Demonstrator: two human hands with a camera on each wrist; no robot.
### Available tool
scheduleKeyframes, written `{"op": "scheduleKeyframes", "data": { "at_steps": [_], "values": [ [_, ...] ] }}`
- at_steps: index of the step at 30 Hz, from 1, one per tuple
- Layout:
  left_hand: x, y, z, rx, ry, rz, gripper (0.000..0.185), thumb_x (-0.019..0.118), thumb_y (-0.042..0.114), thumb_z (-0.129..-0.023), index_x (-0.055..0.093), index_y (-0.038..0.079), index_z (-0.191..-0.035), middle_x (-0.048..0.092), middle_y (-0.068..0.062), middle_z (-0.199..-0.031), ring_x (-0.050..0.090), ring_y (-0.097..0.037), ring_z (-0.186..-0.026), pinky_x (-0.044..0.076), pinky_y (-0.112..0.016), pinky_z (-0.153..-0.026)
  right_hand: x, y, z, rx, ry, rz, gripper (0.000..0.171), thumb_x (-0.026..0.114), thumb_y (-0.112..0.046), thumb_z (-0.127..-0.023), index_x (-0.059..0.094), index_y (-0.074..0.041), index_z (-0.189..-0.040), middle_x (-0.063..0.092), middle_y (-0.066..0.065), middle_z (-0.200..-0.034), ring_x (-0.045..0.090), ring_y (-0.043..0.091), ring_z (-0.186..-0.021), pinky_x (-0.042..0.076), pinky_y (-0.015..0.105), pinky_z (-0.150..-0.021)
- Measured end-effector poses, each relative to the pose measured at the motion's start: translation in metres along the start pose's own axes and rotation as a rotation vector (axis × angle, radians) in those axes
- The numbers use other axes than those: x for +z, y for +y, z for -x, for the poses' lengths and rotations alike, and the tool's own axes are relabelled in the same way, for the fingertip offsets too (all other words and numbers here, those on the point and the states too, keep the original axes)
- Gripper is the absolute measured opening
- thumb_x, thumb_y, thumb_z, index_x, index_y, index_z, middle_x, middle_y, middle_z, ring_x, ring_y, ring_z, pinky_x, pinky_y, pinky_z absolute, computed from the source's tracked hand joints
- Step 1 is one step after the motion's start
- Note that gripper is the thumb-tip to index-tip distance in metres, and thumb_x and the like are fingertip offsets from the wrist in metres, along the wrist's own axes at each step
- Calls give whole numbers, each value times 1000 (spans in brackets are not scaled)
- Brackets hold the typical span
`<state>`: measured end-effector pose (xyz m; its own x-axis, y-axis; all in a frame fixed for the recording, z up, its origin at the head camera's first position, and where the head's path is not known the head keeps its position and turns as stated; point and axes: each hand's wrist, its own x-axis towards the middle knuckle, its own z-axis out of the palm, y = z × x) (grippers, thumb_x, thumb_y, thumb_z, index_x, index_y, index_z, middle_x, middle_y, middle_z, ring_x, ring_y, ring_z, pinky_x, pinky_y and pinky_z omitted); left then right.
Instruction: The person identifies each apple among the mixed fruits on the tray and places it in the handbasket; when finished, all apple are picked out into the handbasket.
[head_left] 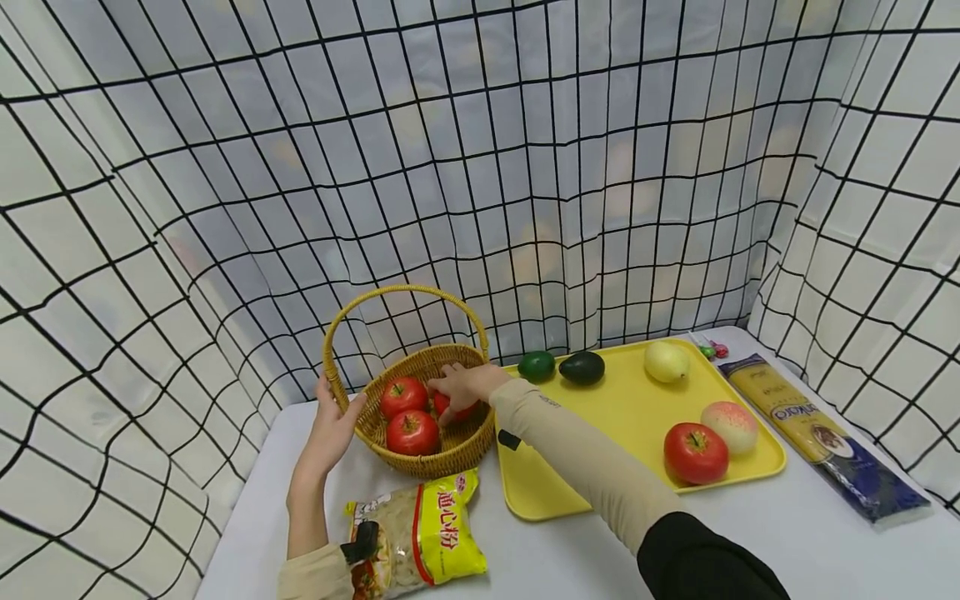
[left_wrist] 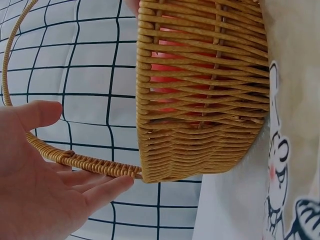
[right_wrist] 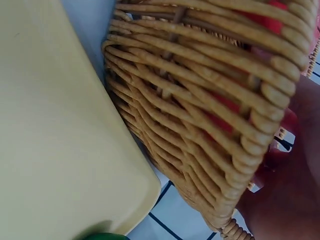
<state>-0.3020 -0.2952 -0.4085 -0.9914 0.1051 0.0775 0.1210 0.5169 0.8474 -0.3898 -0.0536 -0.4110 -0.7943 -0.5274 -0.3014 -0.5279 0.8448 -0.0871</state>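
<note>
A wicker basket [head_left: 450, 462] with a tall arched handle [head_left: 408, 288] stands at the table's back left. Two red apples [head_left: 412, 433] [head_left: 403, 396] lie inside it on the left. My right hand [head_left: 463, 385] reaches over the basket's right rim, fingers bent around a third red apple [head_left: 459, 410]; part of that apple is hidden under the hand. At the left side, my left hand [head_left: 333, 429] touches the base of the handle. In the left wrist view its fingers [left_wrist: 105, 192] lie nearly straight along the handle, with the thumb held apart.
Right of the basket, a yellow tray [head_left: 540, 492] bears two dark green fruits [head_left: 582, 367] [head_left: 536, 366], a lemon [head_left: 666, 362], a peach [head_left: 731, 427] and an apple [head_left: 696, 453]. A pasta bag [head_left: 442, 533] lies in front; a long packet [head_left: 825, 437] lies far right. Netting [head_left: 562, 200] surrounds the table.
</note>
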Motion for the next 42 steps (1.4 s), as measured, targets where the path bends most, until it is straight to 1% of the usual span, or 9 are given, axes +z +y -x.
{"op": "scheduleKeyframes", "data": {
  "at_steps": [7,14,20,26,31,35,37,39,42],
  "values": [
    [2,1,3,24,7,4,88,41,31,-111,-30,7,-158,-2,-35,-168,11,-52,-156,17,-68,-124,4,3,0,1,-10,-18,79,62,-62,-95,32,-31,-161,23,7,-171,19,25,-160,30,52,-126],
    [0,0,1,22,11,-5,87,40,30,-112,-30,8,-158,-1,-35,-168,11,-52,-156,18,-68,-124,4,3,-2,-41,0,-14,72,61,-57,-98,35,-29,-159,27,8,-168,23,27,-158,33,50,-125],
    [-2,3,-1,6,-5,-12,86,40,27,-112,-29,5,-158,-2,-36,-167,9,-52,-156,16,-68,-125,2,3,1,-62,5,-8,70,61,-47,-101,31,-25,-161,27,8,-167,24,27,-157,33,48,-126],
    [-2,4,0,-1,-8,10,84,40,23,-111,-27,4,-158,0,-37,-167,11,-53,-156,17,-68,-124,-9,3,1,-3,-44,28,72,61,-52,-100,30,-31,-162,23,4,-171,19,24,-161,30,51,-127],
    [3,-1,1,22,11,9,85,40,28,-112,-28,7,-158,1,-37,-167,12,-53,-155,18,-69,-124,-19,3,-8,-4,-29,42,67,67,-51,-97,42,-30,-155,31,1,-169,29,23,-158,34,50,-124],
    [8,-5,2,26,12,12,86,40,33,-111,-27,9,-159,3,-37,-167,14,-52,-155,20,-69,-123,-16,4,-17,-7,-3,39,65,68,-49,-96,46,-27,-153,38,3,-165,36,24,-153,38,47,-121],
    [7,-4,4,27,16,13,86,40,33,-112,-27,9,-159,4,-37,-167,15,-51,-155,20,-68,-123,-14,4,-21,2,18,42,67,67,-50,-97,43,-25,-155,38,5,-165,36,25,-153,38,48,-121],
    [4,7,8,11,11,17,85,40,28,-112,-27,5,-159,3,-38,-166,15,-52,-154,20,-68,-123,-15,4,-23,7,34,40,70,67,-51,-97,40,-24,-156,36,7,-165,34,26,-154,38,48,-121],
    [-2,12,8,1,14,10,85,40,27,-112,-28,4,-158,0,-36,-167,16,-52,-154,19,-67,-124,-20,3,-24,21,43,21,73,65,-52,-98,36,-23,-158,32,8,-167,29,27,-157,37,50,-123]
  ]
}}
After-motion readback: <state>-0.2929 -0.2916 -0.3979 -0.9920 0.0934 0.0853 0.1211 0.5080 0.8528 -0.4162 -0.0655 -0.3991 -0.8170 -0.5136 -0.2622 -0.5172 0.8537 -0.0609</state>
